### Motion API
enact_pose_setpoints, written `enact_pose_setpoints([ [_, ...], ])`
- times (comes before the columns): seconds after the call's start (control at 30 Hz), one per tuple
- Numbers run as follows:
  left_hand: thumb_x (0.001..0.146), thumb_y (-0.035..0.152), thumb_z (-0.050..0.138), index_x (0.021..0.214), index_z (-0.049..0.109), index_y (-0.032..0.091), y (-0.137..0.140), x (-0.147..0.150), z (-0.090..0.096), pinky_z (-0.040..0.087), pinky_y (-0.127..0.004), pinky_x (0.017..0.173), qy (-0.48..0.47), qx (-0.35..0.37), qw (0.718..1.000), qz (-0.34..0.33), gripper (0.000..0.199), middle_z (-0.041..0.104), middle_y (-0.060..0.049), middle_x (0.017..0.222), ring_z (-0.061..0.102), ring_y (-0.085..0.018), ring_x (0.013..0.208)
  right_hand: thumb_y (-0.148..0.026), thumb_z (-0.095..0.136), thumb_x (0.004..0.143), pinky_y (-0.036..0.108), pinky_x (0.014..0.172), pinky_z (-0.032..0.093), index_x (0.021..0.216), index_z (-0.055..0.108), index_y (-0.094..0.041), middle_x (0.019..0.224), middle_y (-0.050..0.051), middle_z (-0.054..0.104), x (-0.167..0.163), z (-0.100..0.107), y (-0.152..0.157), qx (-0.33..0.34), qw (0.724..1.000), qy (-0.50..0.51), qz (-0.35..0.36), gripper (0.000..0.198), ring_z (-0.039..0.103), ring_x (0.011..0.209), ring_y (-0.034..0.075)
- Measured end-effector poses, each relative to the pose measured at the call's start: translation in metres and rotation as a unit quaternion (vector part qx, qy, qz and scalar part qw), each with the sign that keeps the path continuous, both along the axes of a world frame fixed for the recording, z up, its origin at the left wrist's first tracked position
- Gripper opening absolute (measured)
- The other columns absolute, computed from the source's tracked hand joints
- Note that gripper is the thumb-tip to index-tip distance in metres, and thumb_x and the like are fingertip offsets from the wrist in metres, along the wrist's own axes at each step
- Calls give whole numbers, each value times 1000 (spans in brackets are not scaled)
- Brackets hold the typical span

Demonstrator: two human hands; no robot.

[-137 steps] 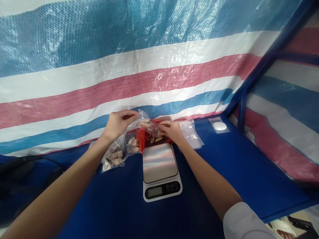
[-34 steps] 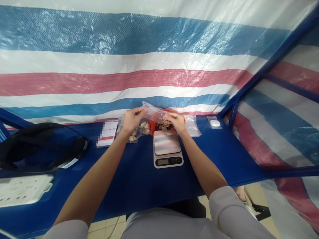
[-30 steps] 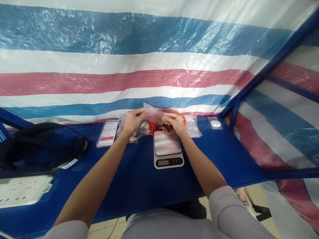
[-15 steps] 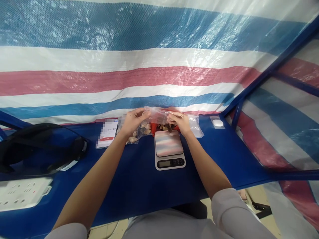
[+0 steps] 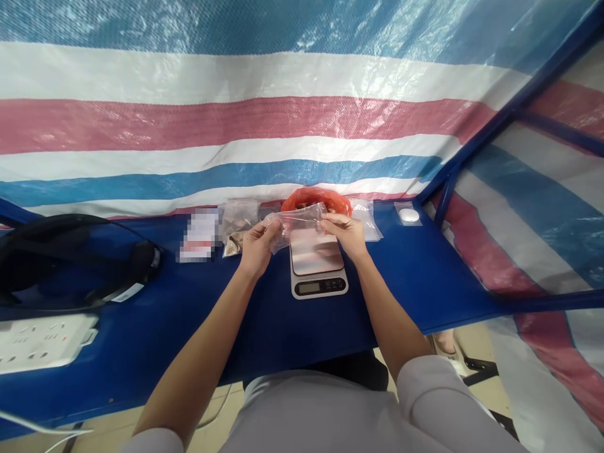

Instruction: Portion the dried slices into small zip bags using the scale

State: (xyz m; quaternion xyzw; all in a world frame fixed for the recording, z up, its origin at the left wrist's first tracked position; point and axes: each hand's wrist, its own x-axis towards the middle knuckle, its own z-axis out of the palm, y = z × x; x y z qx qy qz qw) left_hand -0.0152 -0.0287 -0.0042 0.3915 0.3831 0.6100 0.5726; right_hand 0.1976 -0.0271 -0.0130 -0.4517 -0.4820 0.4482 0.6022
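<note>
A clear plastic zip bag (image 5: 302, 220) is stretched sideways between my two hands, above the back of a kitchen scale (image 5: 317, 261). My left hand (image 5: 258, 246) pinches the bag's left end with thumb and fingers. Its right end is gripped by my right hand (image 5: 345, 233). Behind the bag stands an opened red plastic bag (image 5: 317, 194) whose contents are mostly hidden. To the left of my left hand lies a clear bag with pale brown pieces (image 5: 234, 234); their kind is unclear.
More flat clear bags (image 5: 370, 220) lie right of the red bag. Farther right is a white rounded object (image 5: 408, 215). On the left are a phone with a blurred screen (image 5: 201, 236), a black headset (image 5: 136, 270) and a white power strip (image 5: 44, 343). Striped sheeting (image 5: 189, 126) closes the back.
Both hands have come lower and nearer to me with the clear bag, now over the scale's pan. The red bag behind shows more fully. My view has tilted slightly downward.
</note>
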Motion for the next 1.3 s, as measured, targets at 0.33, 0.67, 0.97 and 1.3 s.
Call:
enact_pose_setpoints([
  [0.33,61,36,92,87,78,18,-2,-24,-15,56,-30,83,62,20,995,-72,34,78,-4,86,72,-17,80,-48,86,63,35,74,61,85,80,-22,73,0,75,8,-16,0,-9,999,-51,16,35,69,69,17],
  [0.67,71,55,81,104,79,17,-3,-33,25,52,-30,81,302,19,937,-172,50,78,-9,99,69,-23,92,-48,84,68,33,63,57,90,81,-19,66,0,71,12,-7,-7,22,992,-105,72,36,63,59,14],
  [0.97,77,51,74,82,76,17,15,0,57,49,-26,64,405,79,882,-227,34,74,-4,78,63,-16,68,-49,83,69,40,87,61,93,82,-22,94,4,79,26,21,-9,81,983,-157,52,36,74,90,25],
  [1.3,74,46,79,84,78,16,0,63,35,56,-32,76,233,58,961,-136,32,75,-5,82,67,-18,73,-56,85,63,43,87,63,105,78,-19,104,8,79,72,19,-10,-10,996,-79,-28,57,74,100,29],
])
